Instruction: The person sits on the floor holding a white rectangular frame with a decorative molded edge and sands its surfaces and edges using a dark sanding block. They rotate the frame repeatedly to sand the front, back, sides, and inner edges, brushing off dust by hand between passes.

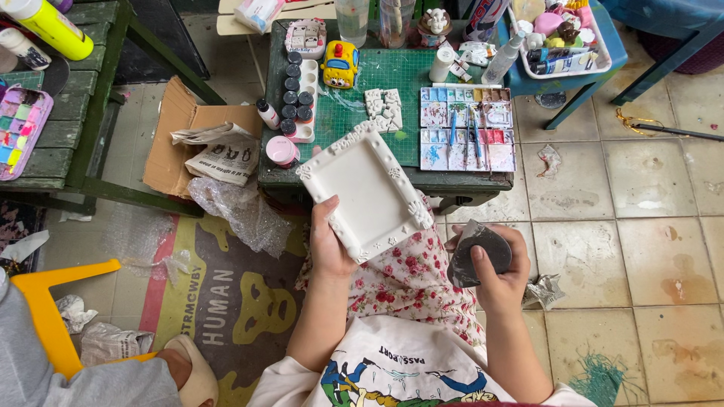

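The left hand [329, 245] clamps the white plaster frame [367, 192] by its lower corner above the lap, just before the bench [362, 98]. The right hand [494, 271] closes on what looks like grey sandpaper [477, 252]; smoothing seems in hand, needing paper brought to frame.

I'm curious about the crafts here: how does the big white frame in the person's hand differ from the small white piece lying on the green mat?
The white frame is far larger than the small relief piece. The frame is held tilted in the left hand, off the table edge, while the small piece lies flat on the green mat. The frame has a plain smooth centre; the small piece is bumpy all over. Both look unpainted white.
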`<state>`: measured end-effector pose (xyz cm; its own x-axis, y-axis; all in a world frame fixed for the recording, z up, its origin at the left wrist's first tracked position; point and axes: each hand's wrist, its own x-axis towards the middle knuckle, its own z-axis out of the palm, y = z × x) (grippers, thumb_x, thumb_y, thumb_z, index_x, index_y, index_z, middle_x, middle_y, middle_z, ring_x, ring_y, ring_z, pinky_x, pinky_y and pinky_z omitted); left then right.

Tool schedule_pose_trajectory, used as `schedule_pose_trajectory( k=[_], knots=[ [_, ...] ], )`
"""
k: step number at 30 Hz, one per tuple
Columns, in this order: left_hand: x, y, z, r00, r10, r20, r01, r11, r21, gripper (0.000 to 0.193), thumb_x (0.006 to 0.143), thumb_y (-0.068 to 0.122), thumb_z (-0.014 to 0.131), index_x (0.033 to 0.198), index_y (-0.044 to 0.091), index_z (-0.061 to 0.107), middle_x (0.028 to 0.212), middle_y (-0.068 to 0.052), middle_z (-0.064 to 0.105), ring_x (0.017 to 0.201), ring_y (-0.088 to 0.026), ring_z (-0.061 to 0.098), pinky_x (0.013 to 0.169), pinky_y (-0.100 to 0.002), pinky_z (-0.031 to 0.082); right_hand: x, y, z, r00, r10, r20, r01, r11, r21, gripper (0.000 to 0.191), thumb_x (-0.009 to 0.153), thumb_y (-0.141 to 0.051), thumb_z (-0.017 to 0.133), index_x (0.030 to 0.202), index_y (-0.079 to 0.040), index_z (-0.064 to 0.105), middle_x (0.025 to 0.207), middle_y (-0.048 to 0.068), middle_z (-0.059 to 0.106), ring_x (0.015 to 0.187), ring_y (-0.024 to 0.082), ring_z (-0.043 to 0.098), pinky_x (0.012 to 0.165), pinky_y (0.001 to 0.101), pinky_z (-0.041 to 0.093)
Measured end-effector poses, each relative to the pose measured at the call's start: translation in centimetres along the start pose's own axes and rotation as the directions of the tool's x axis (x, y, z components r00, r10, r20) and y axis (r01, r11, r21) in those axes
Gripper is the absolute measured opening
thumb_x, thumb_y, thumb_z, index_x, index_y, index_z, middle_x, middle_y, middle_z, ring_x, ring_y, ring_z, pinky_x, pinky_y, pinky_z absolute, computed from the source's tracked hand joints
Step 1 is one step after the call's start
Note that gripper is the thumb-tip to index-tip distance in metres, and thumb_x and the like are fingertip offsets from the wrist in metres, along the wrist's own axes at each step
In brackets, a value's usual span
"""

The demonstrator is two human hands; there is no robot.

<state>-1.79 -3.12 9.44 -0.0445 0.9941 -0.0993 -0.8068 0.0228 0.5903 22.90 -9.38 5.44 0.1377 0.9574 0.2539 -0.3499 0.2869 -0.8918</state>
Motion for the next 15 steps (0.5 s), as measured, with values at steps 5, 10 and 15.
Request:
schedule_pose_trajectory(
  k=[5, 10, 15],
  knots=[
    [-0.1, 1.1, 1.8, 0.985, 0.125, 0.122, -0.122, 0.992, -0.038, 0.089, 0.089, 0.021, 0.055, 0.167, 0.023, 0.012, 0.156, -0.021, 0.039, 0.139, -0.035, 0.050, 0.111, -0.051, 0.051, 0.9, -2.5, 1.8, 0.918, -0.343, 0.198, 0.389, 0.689, -0.611, 0.028, 0.084, 0.012, 0.069, 0.109, 0.002, 0.067, 0.110, 0.021, 0.072, 0.103, 0.027, 0.074, 0.087, 0.0335, 0.059],
    [-0.7, 1.3, 1.9, 0.979, 0.183, 0.089, -0.185, 0.983, 0.018, 0.090, 0.088, 0.020, 0.055, 0.167, 0.020, 0.011, 0.154, -0.019, 0.039, 0.139, -0.033, 0.049, 0.112, -0.049, 0.050, 2.4, -4.9, 4.2, 0.807, -0.406, 0.429, 0.588, 0.494, -0.640, 0.044, 0.072, 0.013, 0.072, 0.113, -0.001, 0.070, 0.106, 0.016, 0.073, 0.099, 0.030, 0.074, 0.081, 0.0341, 0.059],
    [-1.2, 1.5, 1.6, 0.985, 0.161, 0.061, -0.163, 0.986, 0.022, 0.090, 0.088, 0.021, 0.056, 0.167, 0.018, 0.012, 0.149, -0.018, 0.042, 0.133, -0.031, 0.050, 0.108, -0.047, 0.050, 3.0, -5.3, 5.3, 0.779, -0.411, 0.473, 0.617, 0.374, -0.692, 0.046, 0.068, 0.008, 0.077, 0.112, -0.005, 0.073, 0.106, 0.012, 0.072, 0.097, 0.031, 0.073, 0.078, 0.0360, 0.057]
  ],
)
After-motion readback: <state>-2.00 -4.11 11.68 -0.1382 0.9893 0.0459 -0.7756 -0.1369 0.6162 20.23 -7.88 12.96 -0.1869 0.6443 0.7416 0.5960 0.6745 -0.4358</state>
